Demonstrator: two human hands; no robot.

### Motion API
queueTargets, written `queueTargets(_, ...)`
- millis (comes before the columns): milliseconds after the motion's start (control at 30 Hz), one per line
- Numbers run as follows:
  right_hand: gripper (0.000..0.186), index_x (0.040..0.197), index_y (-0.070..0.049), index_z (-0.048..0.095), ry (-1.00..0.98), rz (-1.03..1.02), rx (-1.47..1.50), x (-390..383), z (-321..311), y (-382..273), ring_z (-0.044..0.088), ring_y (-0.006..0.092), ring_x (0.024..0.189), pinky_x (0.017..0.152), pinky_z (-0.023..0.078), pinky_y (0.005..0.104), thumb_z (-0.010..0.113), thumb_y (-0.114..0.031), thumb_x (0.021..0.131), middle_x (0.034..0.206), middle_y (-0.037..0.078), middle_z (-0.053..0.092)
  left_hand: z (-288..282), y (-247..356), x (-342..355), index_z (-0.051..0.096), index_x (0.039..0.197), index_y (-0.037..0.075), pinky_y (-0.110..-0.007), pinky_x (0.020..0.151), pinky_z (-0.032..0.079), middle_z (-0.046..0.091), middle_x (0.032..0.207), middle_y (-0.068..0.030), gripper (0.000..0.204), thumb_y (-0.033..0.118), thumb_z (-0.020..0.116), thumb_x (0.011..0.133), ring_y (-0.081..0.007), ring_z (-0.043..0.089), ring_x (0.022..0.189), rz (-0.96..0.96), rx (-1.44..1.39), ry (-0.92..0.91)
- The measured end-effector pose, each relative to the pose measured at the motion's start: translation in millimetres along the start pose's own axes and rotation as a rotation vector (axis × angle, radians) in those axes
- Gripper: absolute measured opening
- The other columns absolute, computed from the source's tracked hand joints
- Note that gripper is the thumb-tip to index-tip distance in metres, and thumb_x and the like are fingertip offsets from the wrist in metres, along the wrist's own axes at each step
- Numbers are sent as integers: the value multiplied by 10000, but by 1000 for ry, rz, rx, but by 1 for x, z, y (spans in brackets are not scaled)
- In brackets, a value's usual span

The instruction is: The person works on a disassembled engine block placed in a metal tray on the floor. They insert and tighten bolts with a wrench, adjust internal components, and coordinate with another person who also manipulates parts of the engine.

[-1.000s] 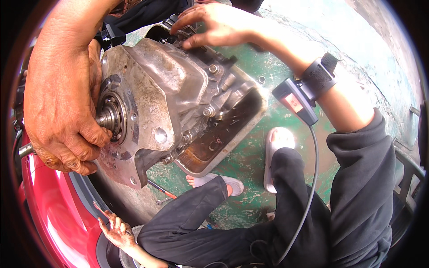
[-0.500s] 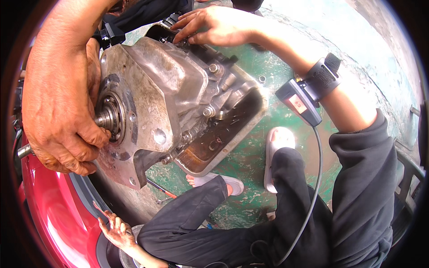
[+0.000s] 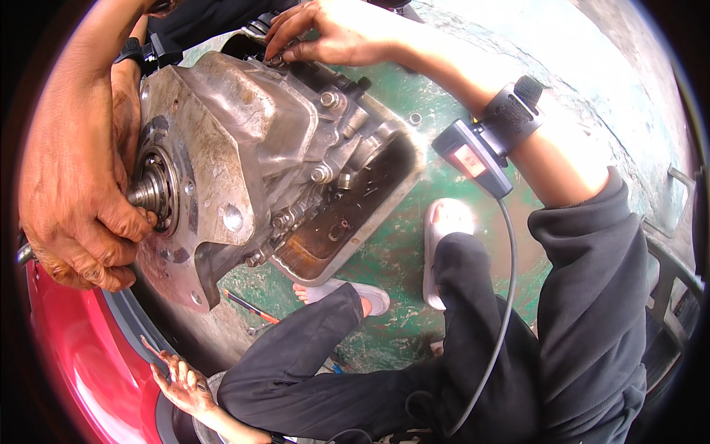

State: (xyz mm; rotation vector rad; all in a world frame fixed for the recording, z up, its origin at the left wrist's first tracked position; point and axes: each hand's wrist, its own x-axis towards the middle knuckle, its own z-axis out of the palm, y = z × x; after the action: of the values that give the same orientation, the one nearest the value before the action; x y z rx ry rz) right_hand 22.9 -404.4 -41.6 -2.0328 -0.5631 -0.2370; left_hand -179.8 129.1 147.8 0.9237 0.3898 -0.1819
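Observation:
A grey metal gearbox casing (image 3: 251, 111) lies tilted over an oily metal tray (image 3: 355, 248) on the floor. At its far edge, my right hand (image 3: 333, 33) has fingers and thumb bent together on a small part I cannot make out. My left hand (image 3: 185, 385), smudged dark, is held palm up at the lower left, fingers apart and holding nothing. Another person's large hand (image 3: 81, 200) curls around the shaft (image 3: 151, 191) that sticks out of the bearing (image 3: 168, 166) on the casing's flange. A second hand (image 3: 126, 111) of a co-worker rests behind it.
A glossy red car panel (image 3: 70, 355) stands at the left. A screwdriver-like tool with an orange part (image 3: 259, 311) lies near my foot. A small metal ring (image 3: 416, 118) is on the green floor (image 3: 407, 325). A cable (image 3: 510, 296) hangs from the device on my right wrist.
The whole view has shifted, so the casing and hands appear further left and slightly higher. My right hand stays at the casing's far edge; the co-worker's hand keeps its hold around the shaft.

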Motion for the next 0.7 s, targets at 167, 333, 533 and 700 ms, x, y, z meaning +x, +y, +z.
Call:
queueTargets(167, 262, 1000, -17, 680, -16, -49, -87, -9, -15, -8, 617, 315, 978, 867, 482, 365, 611, -194, 819, 1024, 179, 656, 3, -2, 0, 503, 1202, -50, -232, 411, 216, 503, 827, -70, 435, 312, 507, 962, -87, 290, 518, 7, 35, 0)
queueTargets(333, 251, 1008, -7, 679, -27, -268, -31, 3, -7, -15, 606, 313, 1008, 888, 473, 375, 618, -154, 814, 1065, 168, 649, 6, -3, 1, 514, 1198, -33, -232, 418, 212, 450, 774, -44, 420, 314, 506, 962, -78, 275, 511, -13, 9, 7)
queueTargets(533, 213, 930, -8, 693, 73, -48, -141, -9, -6, -24, 631, 306, 937, 840, 494, 366, 643, -161, 791, 968, 170, 667, 9, -6, 0, 508, 1179, -18, -235, 419, 216, 417, 738, -29, 397, 319, 491, 970, -82, 273, 514, -16, -2, 13)
queueTargets(700, 337, 1136, 8, 621, -94, -119, -6, -6, -8, -25, 569, 322, 1100, 943, 441, 377, 576, -192, 869, 1162, 196, 608, 9, -6, 1, 487, 1178, -19, -234, 416, 218, 426, 761, -30, 386, 310, 478, 977, -78, 281, 523, -30, 11, -38)
